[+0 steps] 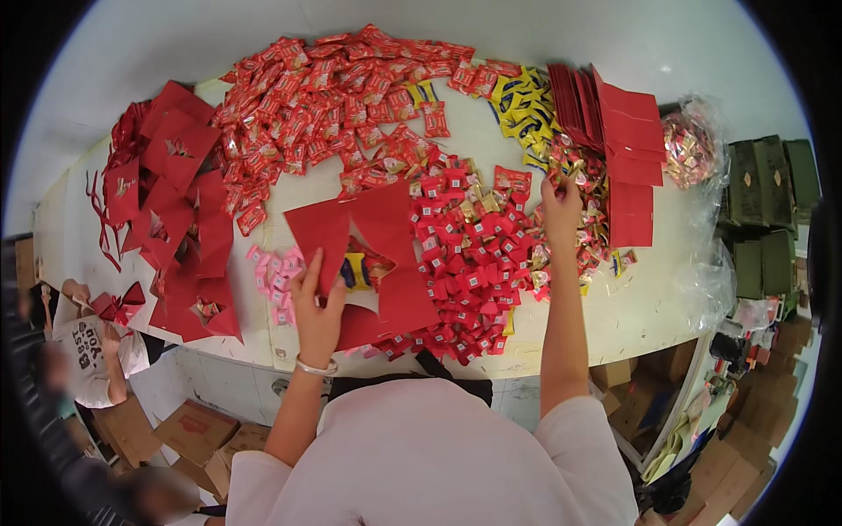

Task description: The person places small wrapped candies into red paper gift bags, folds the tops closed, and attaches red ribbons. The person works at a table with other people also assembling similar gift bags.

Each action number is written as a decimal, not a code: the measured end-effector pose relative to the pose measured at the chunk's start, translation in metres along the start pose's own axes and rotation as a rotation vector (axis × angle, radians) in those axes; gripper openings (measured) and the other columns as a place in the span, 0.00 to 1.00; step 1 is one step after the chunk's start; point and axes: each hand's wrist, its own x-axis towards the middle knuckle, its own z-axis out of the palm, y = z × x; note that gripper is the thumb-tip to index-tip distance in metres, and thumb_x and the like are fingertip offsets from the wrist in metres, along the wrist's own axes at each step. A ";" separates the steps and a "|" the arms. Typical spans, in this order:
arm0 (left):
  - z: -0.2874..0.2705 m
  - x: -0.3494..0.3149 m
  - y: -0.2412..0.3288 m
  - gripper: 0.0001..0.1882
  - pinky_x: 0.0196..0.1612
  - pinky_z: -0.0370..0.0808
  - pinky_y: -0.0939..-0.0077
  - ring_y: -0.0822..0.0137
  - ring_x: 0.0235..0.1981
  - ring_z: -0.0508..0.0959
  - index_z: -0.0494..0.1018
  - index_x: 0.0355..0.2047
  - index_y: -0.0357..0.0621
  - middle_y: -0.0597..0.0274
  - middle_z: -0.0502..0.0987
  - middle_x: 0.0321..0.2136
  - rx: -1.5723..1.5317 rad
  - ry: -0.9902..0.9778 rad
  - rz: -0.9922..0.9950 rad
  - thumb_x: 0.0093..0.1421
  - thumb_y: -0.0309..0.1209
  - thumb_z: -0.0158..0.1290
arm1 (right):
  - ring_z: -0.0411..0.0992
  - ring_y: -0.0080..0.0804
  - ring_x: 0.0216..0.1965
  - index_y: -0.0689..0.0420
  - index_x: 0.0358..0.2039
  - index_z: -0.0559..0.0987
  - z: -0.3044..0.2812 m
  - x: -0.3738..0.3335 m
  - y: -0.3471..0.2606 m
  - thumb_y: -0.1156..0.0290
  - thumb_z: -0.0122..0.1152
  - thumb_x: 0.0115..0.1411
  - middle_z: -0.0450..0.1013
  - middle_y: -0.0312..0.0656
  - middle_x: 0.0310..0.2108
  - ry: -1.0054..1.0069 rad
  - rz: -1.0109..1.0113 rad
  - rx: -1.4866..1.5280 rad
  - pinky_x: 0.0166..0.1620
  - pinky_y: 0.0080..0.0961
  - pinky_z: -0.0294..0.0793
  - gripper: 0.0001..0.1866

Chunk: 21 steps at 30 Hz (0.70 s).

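Open red gift box [386, 254] at the near middle of the white tabletop [649, 307], left hand [317, 302] pinching its left flap, right hand [561, 203] right of the box, fingers closed on gold-wrapped candies [579, 188], red square candies [465, 254] between them, folded red boxes [175, 210] far left.

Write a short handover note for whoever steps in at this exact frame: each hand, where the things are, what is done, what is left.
Left hand: holding the open red paper box at its left flap; a few sweets already lie inside.
Right hand: reaching into the gold-wrapped sweets, fingers down among them; whether it has one pinched cannot be told.
Around: red square sweets right of the box, pink sweets left of it, red wrapped sweets at the back, flat red boxes back right.
Done: filled open boxes stacked at left.
Left: this box is still open and only partly filled.
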 end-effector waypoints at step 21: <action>-0.050 -0.019 -0.060 0.22 0.46 0.63 0.76 0.64 0.43 0.65 0.64 0.56 0.48 0.56 0.66 0.41 -0.153 0.100 -0.108 0.61 0.35 0.48 | 0.67 0.49 0.42 0.60 0.44 0.69 0.048 -0.165 -0.045 0.75 0.55 0.51 0.66 0.51 0.40 -0.173 -0.355 -0.277 0.42 0.40 0.69 0.18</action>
